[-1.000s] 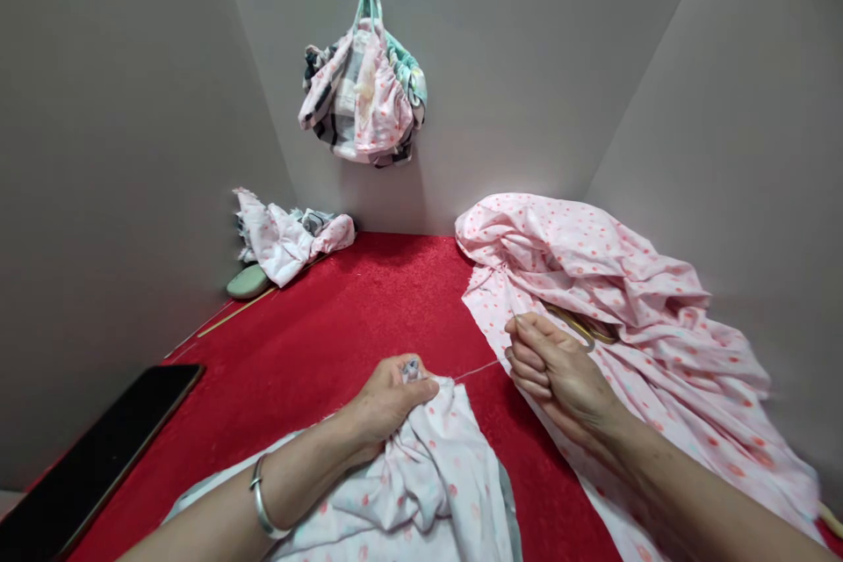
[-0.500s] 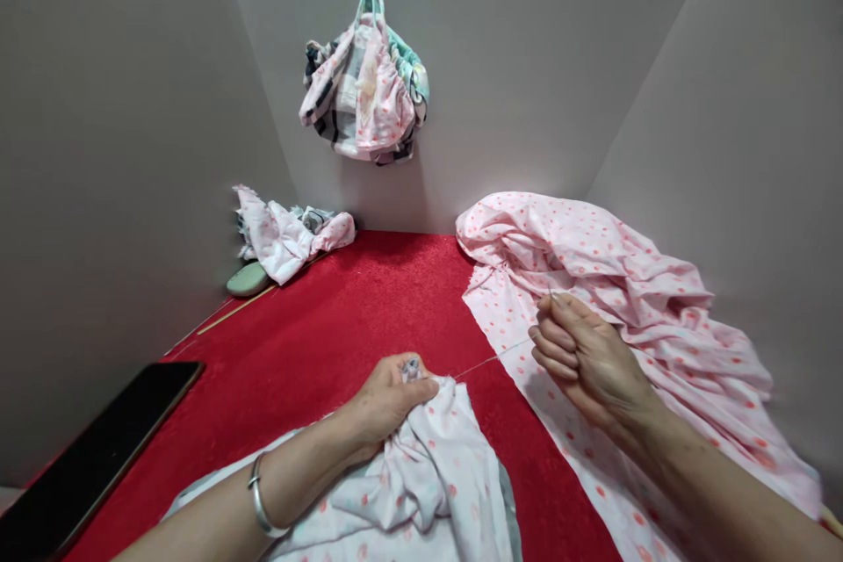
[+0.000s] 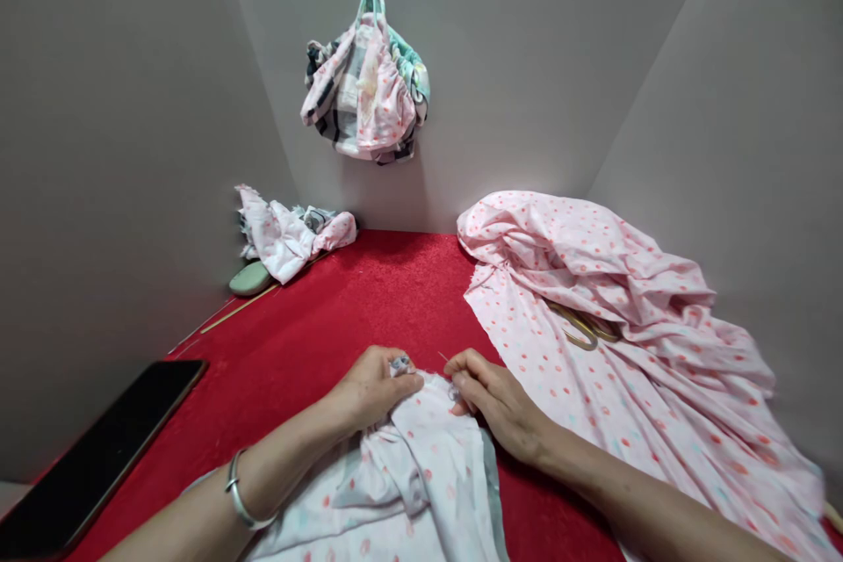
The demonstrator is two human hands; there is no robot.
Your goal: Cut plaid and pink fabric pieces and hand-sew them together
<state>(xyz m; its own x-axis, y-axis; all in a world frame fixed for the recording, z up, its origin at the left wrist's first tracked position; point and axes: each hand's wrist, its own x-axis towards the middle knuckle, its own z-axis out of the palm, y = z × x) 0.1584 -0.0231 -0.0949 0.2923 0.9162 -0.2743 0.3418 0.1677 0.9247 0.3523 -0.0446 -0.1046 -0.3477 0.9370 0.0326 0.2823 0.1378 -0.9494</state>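
Note:
A white cloth with pink dots (image 3: 421, 474) lies bunched on the red tabletop (image 3: 329, 316) in front of me. My left hand (image 3: 372, 386) is closed, pinching the cloth's upper edge. My right hand (image 3: 491, 395) is closed just to its right, with the fingertips pinched on a thin needle (image 3: 444, 359) at the same edge of the cloth. The two hands are almost touching. A metal bangle (image 3: 237, 496) circles my left wrist.
A large pink dotted fabric (image 3: 632, 342) is heaped at the right, with gold-handled scissors (image 3: 583, 329) lying on it. A fabric bundle (image 3: 365, 88) hangs on the back wall. Cloth scraps (image 3: 290, 237), a green pad (image 3: 250, 279), a thin stick (image 3: 243, 307) and a dark phone (image 3: 98, 448) lie left.
My right hand, which had drawn a thread out to the right over the pink fabric, has come back left and down to the cloth edge. The scissors are uncovered again.

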